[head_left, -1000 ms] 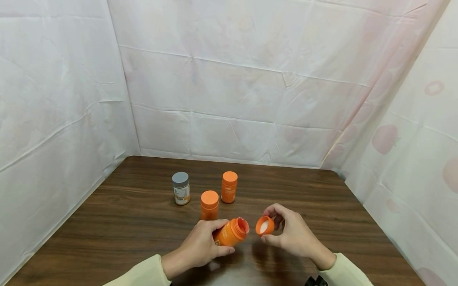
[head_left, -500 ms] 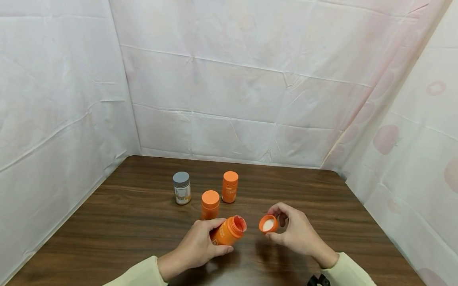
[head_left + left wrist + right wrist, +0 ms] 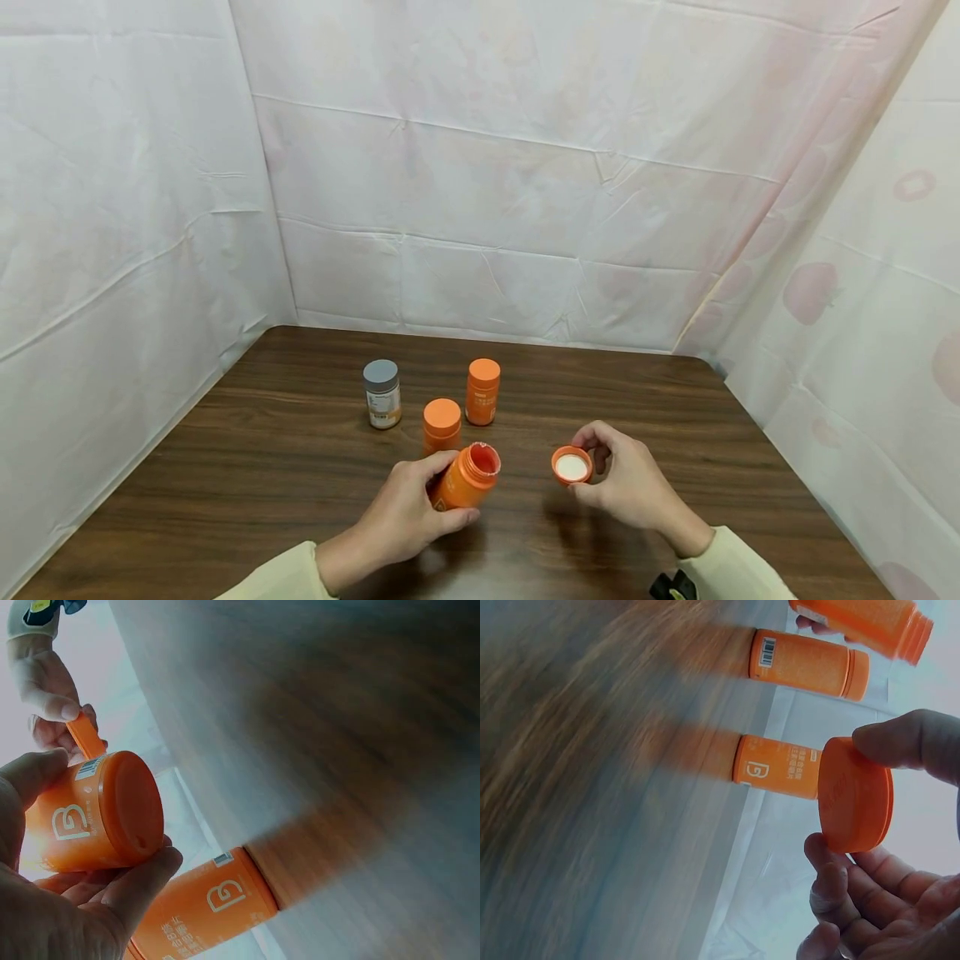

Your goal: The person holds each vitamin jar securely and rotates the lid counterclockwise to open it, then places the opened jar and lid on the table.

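My left hand (image 3: 408, 512) grips an uncapped orange bottle (image 3: 463, 479), tilted with its threaded mouth up and to the right. In the left wrist view the bottle's round base (image 3: 136, 806) faces the camera, thumb on one side and fingers on the other. To the right, my right hand (image 3: 630, 483) pinches an orange screw cap (image 3: 572, 465) by its rim, the pale inner liner turned toward the head camera. The right wrist view shows the cap's outer top (image 3: 840, 796) between thumb and fingertips. Cap and bottle are apart, both above the table.
A capped orange bottle (image 3: 441, 421) stands just behind the left hand, partly hidden by it. Farther back stands another capped orange bottle (image 3: 482, 393), with a grey-lidded jar (image 3: 382, 398) to its left. Pale curtains (image 3: 480, 192) surround the dark wooden table (image 3: 285, 433).
My left hand has drawn the bottle leftward and tipped it more upright. My right hand has moved the cap slightly right, its liner now turned more upward. The gap between them is wider.
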A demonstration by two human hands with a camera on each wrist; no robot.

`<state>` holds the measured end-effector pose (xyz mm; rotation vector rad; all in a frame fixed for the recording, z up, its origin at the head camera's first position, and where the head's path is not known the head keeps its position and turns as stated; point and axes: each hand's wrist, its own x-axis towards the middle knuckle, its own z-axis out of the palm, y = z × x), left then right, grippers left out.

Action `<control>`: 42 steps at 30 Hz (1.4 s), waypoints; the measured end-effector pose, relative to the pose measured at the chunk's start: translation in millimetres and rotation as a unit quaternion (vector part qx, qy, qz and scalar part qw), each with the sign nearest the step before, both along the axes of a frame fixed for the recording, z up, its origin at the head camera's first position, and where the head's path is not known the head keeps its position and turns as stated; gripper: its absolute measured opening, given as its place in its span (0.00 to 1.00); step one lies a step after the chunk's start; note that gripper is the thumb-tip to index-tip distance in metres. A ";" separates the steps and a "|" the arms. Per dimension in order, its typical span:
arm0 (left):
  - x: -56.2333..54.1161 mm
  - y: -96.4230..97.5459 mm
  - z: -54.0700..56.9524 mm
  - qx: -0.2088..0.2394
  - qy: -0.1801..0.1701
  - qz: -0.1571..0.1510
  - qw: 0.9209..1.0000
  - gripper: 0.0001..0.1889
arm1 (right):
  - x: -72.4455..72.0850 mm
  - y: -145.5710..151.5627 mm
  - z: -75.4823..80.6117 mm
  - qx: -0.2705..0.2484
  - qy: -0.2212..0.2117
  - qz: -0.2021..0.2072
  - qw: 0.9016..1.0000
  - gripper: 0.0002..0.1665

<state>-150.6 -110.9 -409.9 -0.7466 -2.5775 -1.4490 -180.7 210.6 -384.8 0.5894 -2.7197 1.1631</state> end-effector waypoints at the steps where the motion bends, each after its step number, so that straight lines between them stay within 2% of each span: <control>1: 0.4 -0.8 -0.1 0.003 0.001 0.001 1.000 0.29 | -0.6 0.7 -0.1 0.003 -0.002 -0.004 1.000 0.29; 17: 0.9 -17.9 5.3 0.044 0.042 0.039 0.997 0.30 | -11.0 11.1 -3.4 0.017 -0.012 -0.055 0.998 0.28; 25: 0.6 -27.5 5.8 0.043 0.057 0.075 0.995 0.30 | -15.4 15.3 -5.2 0.025 -0.022 -0.071 0.997 0.28; 35: -4.4 -38.6 6.3 0.040 0.101 0.113 0.988 0.31 | -24.7 25.1 -8.6 0.038 -0.011 -0.103 0.994 0.28; 42: -7.3 -46.7 5.1 0.031 0.103 0.135 0.985 0.31 | -30.4 32.2 -12.0 0.042 -0.014 -0.115 0.992 0.28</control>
